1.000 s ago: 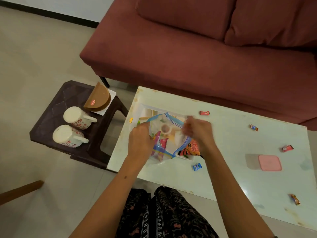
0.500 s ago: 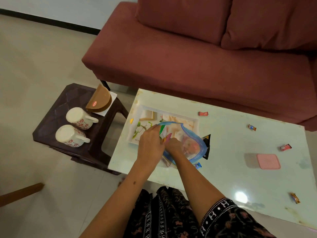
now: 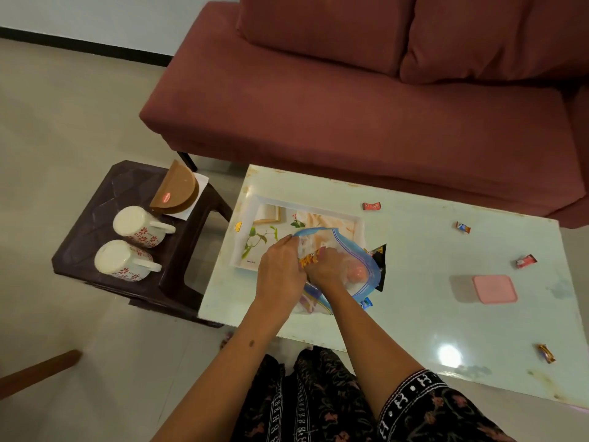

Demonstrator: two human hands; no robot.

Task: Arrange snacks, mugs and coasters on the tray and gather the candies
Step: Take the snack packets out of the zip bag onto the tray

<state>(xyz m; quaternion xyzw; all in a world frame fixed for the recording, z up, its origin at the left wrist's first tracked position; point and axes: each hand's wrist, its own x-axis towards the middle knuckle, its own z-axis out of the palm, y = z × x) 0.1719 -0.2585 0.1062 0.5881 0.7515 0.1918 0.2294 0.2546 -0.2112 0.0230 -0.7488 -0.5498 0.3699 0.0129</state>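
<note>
Since a second ago the right hand (image 3: 323, 266) has gone from the bag's outer edge into the mouth of the zip bag (image 3: 357, 266), and the bag now lies further right, half on the tray (image 3: 318, 215) and half on the table (image 3: 414, 298). The left hand (image 3: 280, 269) pinches the near lip of the bag, holding the opening apart. The right hand's fingers are curled around an orange snack packet (image 3: 308, 260) at the mouth; a firm grip, as far as the view shows.

Step in hand, by my reading: emptying the snacks out of the bag onto the tray. A black packet (image 3: 379, 253) pokes out beyond the bag's far side.

Not yet begun: two mugs (image 3: 137, 226) and the brown coasters (image 3: 177, 189) sit on the side stool (image 3: 95, 193), well apart from the tray. Candies lie scattered: red (image 3: 371, 206), another (image 3: 462, 227), red (image 3: 526, 261), gold (image 3: 546, 353), blue (image 3: 366, 303) just beside the bag. Pink lid (image 3: 494, 289) lies near the right side.

Next move calls for drawing the packet clear while the left hand keeps the lip open, then laying it flat on the tray's bare part.
</note>
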